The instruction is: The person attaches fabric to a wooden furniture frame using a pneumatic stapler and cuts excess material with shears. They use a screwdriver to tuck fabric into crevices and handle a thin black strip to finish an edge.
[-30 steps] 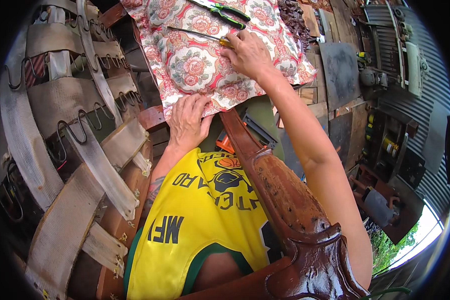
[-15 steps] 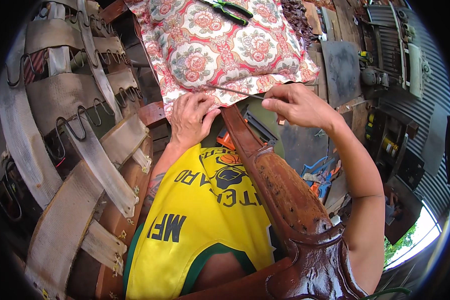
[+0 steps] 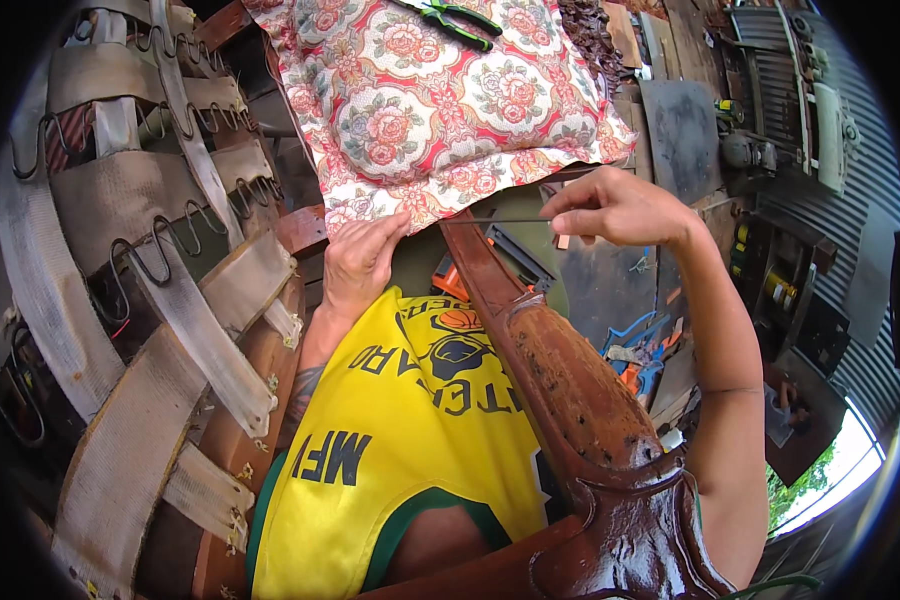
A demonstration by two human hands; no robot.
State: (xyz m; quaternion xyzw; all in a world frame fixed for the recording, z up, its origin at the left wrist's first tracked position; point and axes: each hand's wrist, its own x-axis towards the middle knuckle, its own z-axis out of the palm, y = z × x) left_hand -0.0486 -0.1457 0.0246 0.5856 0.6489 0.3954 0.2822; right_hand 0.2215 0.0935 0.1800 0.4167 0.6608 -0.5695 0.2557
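Floral cushion (image 3: 440, 110) at the far centre, and that's where everything is happening! Sweeping from the left, wide webbing straps (image 3: 100, 200) fill that side. Just right of them comes the left hand (image 3: 355, 262), thumb and fingers apparently pinching the cushion's near-left corner. On top, toward the far side, lie green-and-black pliers (image 3: 458, 30), untouched. A brown wooden rail (image 3: 570, 385) runs from the cushion's near edge toward the near right, an orange-and-black tool (image 3: 450, 278) partly hidden beside it. And now the right hand (image 3: 625, 210), fingers curled around one end of a thin dark rod (image 3: 510, 220) pointing left along that near edge! Does its tip touch the cloth? I can't tell. A dark panel (image 3: 680, 135) stands out at the far right. My read: it's edge work, one hand steadying, the other placing the rod. The next move calls for a firm corner pinch and careful aim, lest the tip snag the cover.
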